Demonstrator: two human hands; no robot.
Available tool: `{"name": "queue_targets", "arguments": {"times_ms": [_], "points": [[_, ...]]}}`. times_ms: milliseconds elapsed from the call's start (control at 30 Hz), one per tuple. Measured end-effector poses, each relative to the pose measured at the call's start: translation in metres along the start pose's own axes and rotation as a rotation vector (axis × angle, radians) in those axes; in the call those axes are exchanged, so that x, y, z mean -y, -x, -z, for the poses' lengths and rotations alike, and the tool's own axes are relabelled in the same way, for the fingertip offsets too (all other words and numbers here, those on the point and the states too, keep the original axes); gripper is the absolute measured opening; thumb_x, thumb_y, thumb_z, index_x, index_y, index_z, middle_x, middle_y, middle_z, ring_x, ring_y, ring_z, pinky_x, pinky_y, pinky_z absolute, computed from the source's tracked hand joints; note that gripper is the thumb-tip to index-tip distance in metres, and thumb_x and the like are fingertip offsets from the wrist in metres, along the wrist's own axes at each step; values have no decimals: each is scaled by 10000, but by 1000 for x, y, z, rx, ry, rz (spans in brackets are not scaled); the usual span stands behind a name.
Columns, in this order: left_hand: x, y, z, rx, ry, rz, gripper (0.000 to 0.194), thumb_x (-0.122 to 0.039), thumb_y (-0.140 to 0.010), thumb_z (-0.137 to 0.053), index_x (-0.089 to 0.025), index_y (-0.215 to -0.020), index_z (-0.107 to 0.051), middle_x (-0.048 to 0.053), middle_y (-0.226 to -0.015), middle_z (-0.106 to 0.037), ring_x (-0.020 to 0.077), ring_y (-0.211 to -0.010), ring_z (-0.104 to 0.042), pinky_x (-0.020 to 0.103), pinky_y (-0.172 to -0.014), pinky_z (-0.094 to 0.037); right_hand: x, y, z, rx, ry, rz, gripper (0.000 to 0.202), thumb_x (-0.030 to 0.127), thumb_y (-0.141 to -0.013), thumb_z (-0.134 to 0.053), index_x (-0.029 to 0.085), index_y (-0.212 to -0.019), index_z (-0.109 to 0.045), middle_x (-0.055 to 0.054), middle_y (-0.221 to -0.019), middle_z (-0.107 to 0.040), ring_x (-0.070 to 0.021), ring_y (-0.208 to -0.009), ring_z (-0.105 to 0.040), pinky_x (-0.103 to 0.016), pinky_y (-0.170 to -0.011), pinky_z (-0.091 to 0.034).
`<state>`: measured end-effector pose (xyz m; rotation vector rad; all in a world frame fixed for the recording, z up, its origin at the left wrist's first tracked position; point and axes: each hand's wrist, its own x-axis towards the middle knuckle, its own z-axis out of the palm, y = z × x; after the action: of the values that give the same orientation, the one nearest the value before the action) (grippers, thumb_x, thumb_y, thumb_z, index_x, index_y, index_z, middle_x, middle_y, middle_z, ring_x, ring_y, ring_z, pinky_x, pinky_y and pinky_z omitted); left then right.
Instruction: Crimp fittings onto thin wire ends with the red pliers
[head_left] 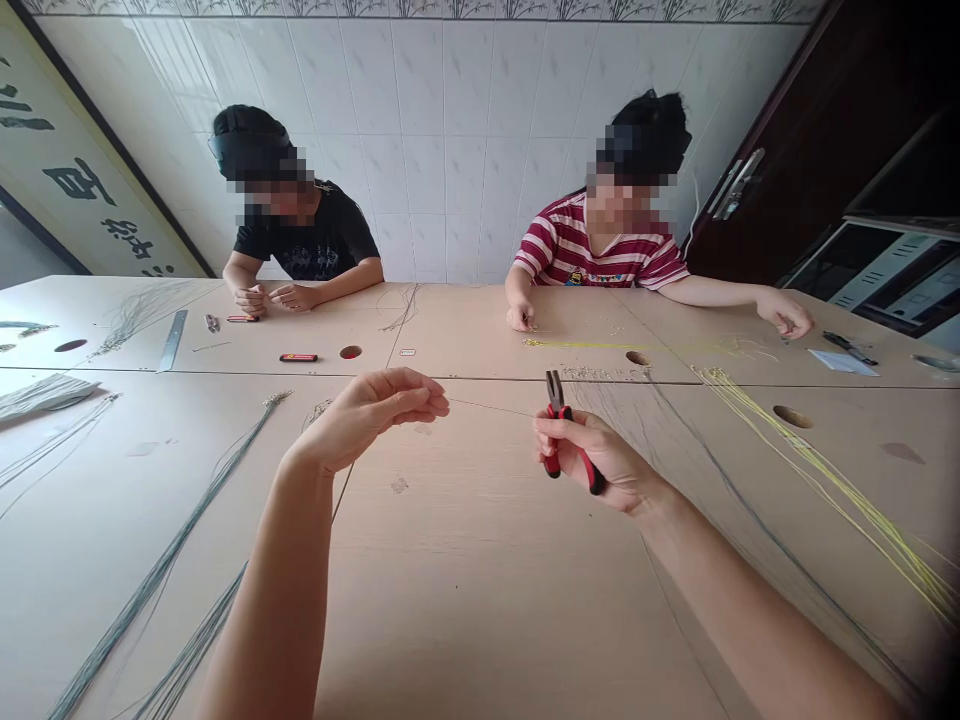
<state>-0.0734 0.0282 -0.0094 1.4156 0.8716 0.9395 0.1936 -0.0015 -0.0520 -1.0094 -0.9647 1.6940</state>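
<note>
Red-and-black pliers (556,425) are in my right hand (596,455), their jaws pointing up and away from me. A thin cord (491,406) runs between my two hands, above the wooden table (457,560). My left hand (386,408) is closed in a pinch on the cord's left part, palm side turned to the right. The cord's other end reaches the fingers of my right hand beside the pliers. What lies inside the left fingertips is too small to make out.
Grey-green cord bundles (199,505) lie at left, yellow cords (840,470) at right. Small metal pieces (600,374) sit beyond the pliers. Two people work across the table, with a red cutter (298,358), a ruler (172,340) and round table holes (350,352) nearby.
</note>
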Motion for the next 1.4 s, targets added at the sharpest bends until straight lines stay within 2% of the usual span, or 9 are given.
{"name": "queue_targets", "arguments": {"times_ms": [167,367,600,733,833,1033,1133,1267,1400], "points": [[1,2,5,53,-65,-31,225,-226,-827,-702,-139,-1031,-737,161,-1114,-718,217,-1025,-675,289,-896,-520,11,3,16,-35,-13,37,258,326,-629,-828,183,-697,-624,45,-617,-457,-100,-606,-403,-288,-636,-401],[0,3,17,-94,-3,-47,224,-294,-827,-692,-152,-989,-750,140,-1141,-714,238,-1063,-666,313,-922,-530,19,3,33,-114,-60,69,317,315,-602,-848,190,-637,-559,49,-622,-412,-97,-598,-366,-277,-594,-401],[-14,8,29,-758,-4,-159,118,-131,-762,-670,-219,-801,-738,7,-951,-752,200,-1067,-645,294,-830,-500,19,-4,50,-197,-125,58,373,295,-596,-850,208,-642,-490,50,-640,-393,-97,-568,-352,-289,-577,-416],[-27,21,22,-967,111,-591,431,70,-820,-428,-270,-763,-686,-110,-836,-742,132,-1007,-662,339,-657,-369,18,-6,50,-186,-164,36,403,274,-587,-849,211,-626,-454,56,-625,-378,-98,-562,-353,-296,-585,-414],[-40,31,4,-883,125,-744,463,12,-906,-365,-267,-701,-673,-124,-844,-740,123,-990,-669,367,-624,-320,18,-6,43,-162,-200,21,392,260,-603,-840,209,-636,-453,60,-631,-381,-93,-564,-353,-295,-603,-412],[-45,27,-35,-746,-40,-581,269,-144,-861,-591,-287,-676,-723,-83,-926,-727,168,-1002,-617,286,-727,-454,20,-2,15,-84,-281,-42,362,229,-640,-818,199,-631,-458,60,-639,-375,-87,-576,-349,-289,-623,-410],[-32,20,-43,-400,-339,-353,187,-241,-823,-683,-233,-641,-723,0,-1013,-732,160,-820,-631,236,-597,-441,20,1,-1,-39,-340,-98,326,207,-658,-807,194,-642,-482,61,-636,-387,-84,-578,-356,-282,-631,-412],[-14,14,-43,152,-437,99,213,-355,-773,-731,-189,-641,-737,48,-623,-692,137,-477,-559,225,-391,-317,21,1,-12,8,-374,-124,307,199,-677,-800,187,-641,-495,65,-622,-405,-76,-572,-360,-273,-636,-416],[-7,15,-39,182,-438,167,450,-392,-816,-675,-185,-421,-618,4,-380,-497,93,-288,-370,248,-326,-189,23,-2,-11,-19,-415,-115,322,168,-675,-792,186,-624,-475,67,-603,-400,-74,-563,-358,-256,-605,-419]]}}
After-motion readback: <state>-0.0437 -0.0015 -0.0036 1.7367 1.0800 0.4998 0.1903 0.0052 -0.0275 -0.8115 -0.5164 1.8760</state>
